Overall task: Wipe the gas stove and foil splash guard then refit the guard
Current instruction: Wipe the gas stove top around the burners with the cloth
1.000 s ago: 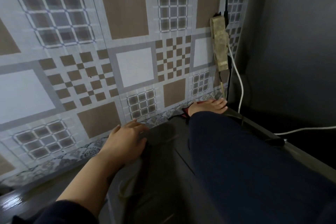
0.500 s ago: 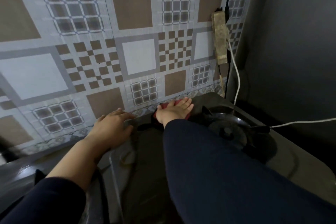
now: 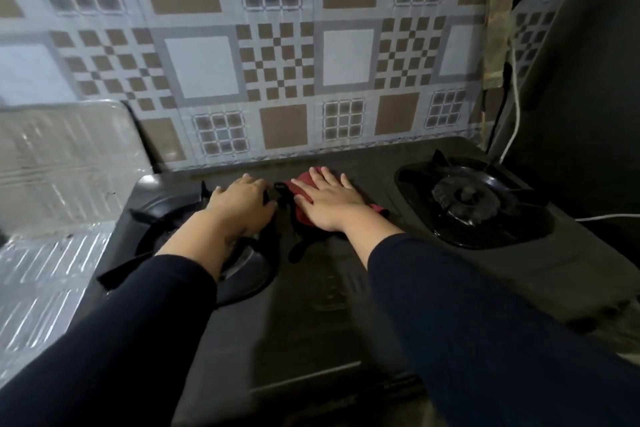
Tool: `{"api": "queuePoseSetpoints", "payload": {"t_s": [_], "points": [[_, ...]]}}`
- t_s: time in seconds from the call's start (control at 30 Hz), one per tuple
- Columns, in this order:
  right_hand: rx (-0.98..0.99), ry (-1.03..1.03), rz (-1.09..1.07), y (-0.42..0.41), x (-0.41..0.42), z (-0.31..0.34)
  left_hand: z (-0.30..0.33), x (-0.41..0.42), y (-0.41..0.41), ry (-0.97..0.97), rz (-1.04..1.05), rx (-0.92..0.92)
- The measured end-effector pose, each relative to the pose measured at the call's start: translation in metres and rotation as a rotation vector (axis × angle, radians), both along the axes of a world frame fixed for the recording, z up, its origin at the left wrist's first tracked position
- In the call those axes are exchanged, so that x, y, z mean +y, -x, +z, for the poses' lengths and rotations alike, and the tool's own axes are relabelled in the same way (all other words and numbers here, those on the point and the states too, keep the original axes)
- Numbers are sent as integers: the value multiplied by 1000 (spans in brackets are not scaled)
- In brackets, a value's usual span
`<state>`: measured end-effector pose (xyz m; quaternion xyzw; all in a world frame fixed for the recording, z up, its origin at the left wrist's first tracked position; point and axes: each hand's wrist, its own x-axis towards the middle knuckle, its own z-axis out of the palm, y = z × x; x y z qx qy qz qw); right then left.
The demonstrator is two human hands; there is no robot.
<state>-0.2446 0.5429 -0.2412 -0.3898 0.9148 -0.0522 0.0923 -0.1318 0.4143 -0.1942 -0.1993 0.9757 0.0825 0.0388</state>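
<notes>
A dark two-burner gas stove fills the lower middle of the head view. My right hand lies flat, fingers spread, pressing a red cloth onto the stove top between the burners, near the back edge. My left hand sits just left of it, fingers curled over the black pan support of the left burner. The right burner is uncovered. The foil splash guard stands crumpled at the left of the stove, leaning against the tiled wall.
A patterned tile wall runs right behind the stove. A taped power strip hangs at the back right corner, with a white cable dropping beside the right burner. A dark panel closes off the right side.
My right hand has slid the red cloth left along the stove's back edge, from the right corner to the middle. My left hand moved onto the left pan support. The view pulled back.
</notes>
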Motion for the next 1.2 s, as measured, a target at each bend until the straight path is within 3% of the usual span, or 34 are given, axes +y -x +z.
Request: {"api": "queuePoseSetpoints", "payload": {"t_s": [0.53, 0.63, 0.83, 1.03, 1.2], "points": [[71, 57, 6, -102, 69, -7, -26, 16, -39, -44, 5, 22], [70, 37, -26, -88, 84, -7, -25, 14, -40, -38, -4, -1], [52, -55, -297, -44, 55, -4, -25, 10, -38, 28, -21, -31], [46, -26, -242, -35, 5, -4, -20, -12, -29, 99, -23, 87], [7, -19, -222, -4, 0, -3, -20, -39, -23, 78, 82, 66]]}}
